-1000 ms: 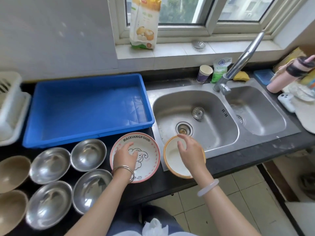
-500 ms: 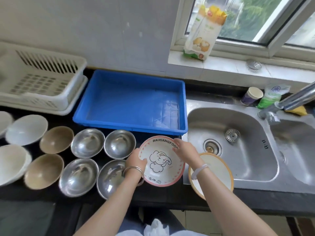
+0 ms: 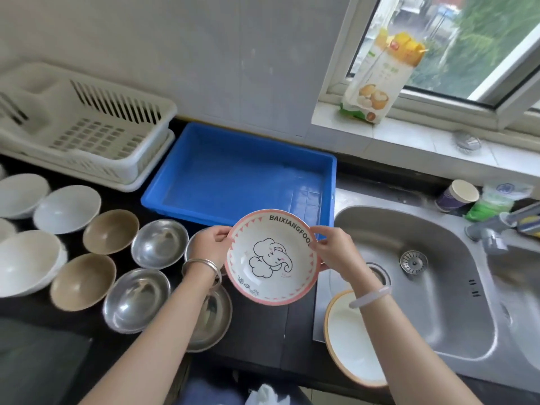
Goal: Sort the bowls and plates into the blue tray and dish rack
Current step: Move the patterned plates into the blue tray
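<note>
Both my hands grip the elephant bowl (image 3: 271, 257) by its rim, L hand (image 3: 209, 244), R hand (image 3: 336, 252), lifted above counter's front edge, just before blue tray (image 3: 233, 171), nothing in it.

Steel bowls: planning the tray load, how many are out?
4, maybe more hidden: back-row steel bowl, front steel bowl, one behind the left hand at, one under the left forearm.
</note>
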Action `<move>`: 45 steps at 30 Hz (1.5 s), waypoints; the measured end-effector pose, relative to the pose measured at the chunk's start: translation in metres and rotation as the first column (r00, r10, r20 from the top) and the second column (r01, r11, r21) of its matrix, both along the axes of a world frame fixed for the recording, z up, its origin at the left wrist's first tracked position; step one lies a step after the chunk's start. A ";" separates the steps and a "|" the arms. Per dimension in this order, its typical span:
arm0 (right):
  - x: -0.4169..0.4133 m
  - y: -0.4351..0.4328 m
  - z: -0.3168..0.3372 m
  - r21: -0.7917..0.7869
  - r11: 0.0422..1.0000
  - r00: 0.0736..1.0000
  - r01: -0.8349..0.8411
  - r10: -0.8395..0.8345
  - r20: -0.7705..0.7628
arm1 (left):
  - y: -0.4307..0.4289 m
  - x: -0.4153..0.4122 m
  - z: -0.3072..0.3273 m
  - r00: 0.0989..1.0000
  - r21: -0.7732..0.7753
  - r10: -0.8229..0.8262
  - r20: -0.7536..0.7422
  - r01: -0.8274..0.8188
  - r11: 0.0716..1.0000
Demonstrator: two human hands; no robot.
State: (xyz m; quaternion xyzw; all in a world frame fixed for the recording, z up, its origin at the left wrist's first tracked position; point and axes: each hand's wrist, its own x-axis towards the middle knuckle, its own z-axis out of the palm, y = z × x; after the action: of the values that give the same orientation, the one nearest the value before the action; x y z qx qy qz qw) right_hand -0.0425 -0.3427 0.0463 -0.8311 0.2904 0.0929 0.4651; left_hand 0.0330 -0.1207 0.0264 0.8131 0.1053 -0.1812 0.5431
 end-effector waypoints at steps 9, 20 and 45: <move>0.097 0.019 0.011 0.205 0.966 0.982 0.157 -0.174 0.071 | 0.017 0.073 0.014 0.983 -0.274 0.149 -0.104 -0.172 0.946; 0.207 0.065 -0.050 0.345 0.884 0.940 0.315 -0.340 0.013 | 0.039 0.190 -0.033 0.982 -0.203 0.134 -0.135 -0.160 0.966; 0.200 0.095 -0.102 0.766 0.546 0.895 0.339 -0.437 -0.084 | 0.054 0.213 -0.081 0.831 -0.506 0.062 -0.553 -0.394 0.767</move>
State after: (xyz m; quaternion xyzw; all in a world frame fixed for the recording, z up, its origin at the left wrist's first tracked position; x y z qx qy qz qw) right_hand 0.1579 -0.2475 -0.0553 -0.4741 0.3722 0.0527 0.7962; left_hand 0.2459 -0.0670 -0.0541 0.5010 0.2828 -0.3414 0.7433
